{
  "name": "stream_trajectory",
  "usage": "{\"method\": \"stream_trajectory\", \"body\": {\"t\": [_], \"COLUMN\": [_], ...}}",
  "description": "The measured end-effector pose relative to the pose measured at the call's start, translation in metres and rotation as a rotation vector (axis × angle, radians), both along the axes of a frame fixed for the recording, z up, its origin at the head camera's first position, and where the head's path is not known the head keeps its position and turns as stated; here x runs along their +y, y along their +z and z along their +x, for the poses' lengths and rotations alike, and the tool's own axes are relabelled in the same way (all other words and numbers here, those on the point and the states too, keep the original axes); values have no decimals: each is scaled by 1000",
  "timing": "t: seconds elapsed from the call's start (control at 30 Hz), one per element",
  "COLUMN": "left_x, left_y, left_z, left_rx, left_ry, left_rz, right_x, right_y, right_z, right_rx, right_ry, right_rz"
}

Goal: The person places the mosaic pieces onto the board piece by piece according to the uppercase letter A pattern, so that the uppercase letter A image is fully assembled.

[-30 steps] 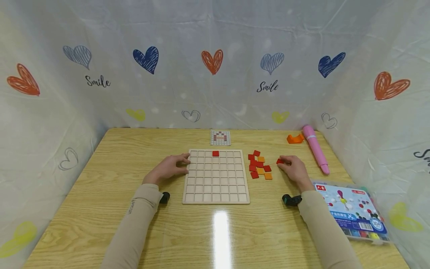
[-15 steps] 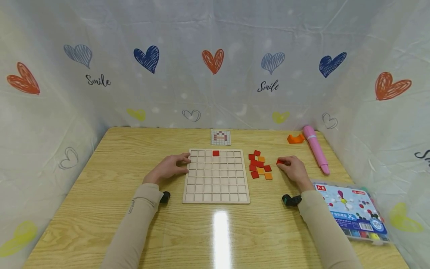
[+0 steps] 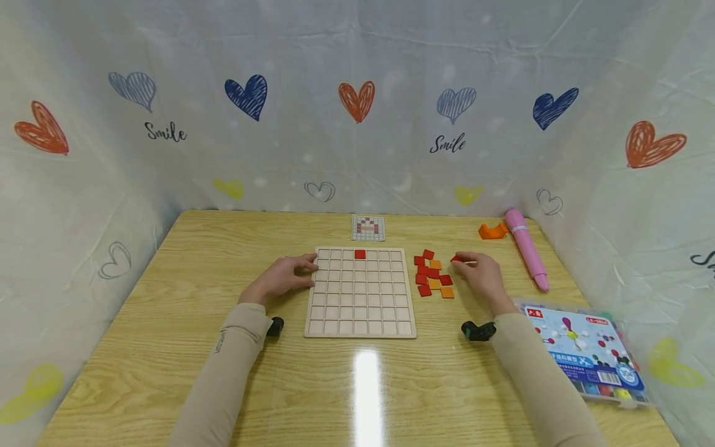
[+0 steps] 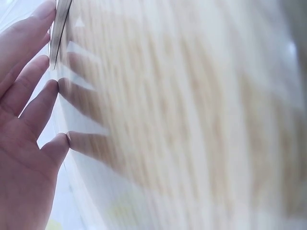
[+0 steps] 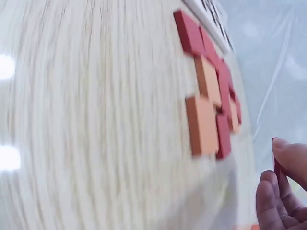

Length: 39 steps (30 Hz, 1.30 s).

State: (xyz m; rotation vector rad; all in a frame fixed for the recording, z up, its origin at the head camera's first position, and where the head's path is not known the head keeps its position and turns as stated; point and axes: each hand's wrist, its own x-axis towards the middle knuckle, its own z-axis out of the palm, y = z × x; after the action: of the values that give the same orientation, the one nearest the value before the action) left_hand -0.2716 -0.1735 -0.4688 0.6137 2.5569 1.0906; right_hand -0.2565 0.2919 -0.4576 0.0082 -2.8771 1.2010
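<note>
A pale wooden grid board (image 3: 360,305) lies on the table, with one red square tile (image 3: 360,254) in its far row. My left hand (image 3: 281,277) rests at the board's left edge. In the left wrist view its fingers (image 4: 41,112) are spread and nearly straight, fingertips down on the table by the board (image 4: 61,31). Thumb and fingers of my right hand (image 3: 481,276) pinch another red tile (image 3: 456,258), seen edge-on in the right wrist view. Just left of that hand lies a cluster of loose red tiles (image 3: 421,279) and orange tiles (image 3: 447,292).
Behind the board lies a small pattern card (image 3: 368,228). At the back right are an orange curved holder (image 3: 493,231) and a pink cylinder (image 3: 527,249). A clear-sided box of colourful pieces (image 3: 586,347) sits by my right forearm. Heart-printed curtains (image 3: 313,136) enclose the table.
My right hand has shifted left and slightly away from me, carrying the pinched red tile towards the loose tiles. The left hand stays at the board's edge.
</note>
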Motion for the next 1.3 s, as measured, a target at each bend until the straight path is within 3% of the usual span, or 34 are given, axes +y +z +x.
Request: {"method": "stream_trajectory", "body": {"t": [0.13,0.37,0.77,1.3], "left_x": [0,-1,-1,0], "left_y": [0,-1,-2,0], "left_z": [0,0,-1,-1], "left_rx": [0,-8,11,29], "left_ry": [-5,2,2,14], "left_rz": [1,5,-7,-1], "right_x": [-22,-64,-125,-178], "right_y": [11,21,11,2], "right_z": [-3,-11,-27,-37], "right_rx": [44,12,-9,7], "right_ry": [39,102,231,418], "right_rz": [17,-16,-62,28]}}
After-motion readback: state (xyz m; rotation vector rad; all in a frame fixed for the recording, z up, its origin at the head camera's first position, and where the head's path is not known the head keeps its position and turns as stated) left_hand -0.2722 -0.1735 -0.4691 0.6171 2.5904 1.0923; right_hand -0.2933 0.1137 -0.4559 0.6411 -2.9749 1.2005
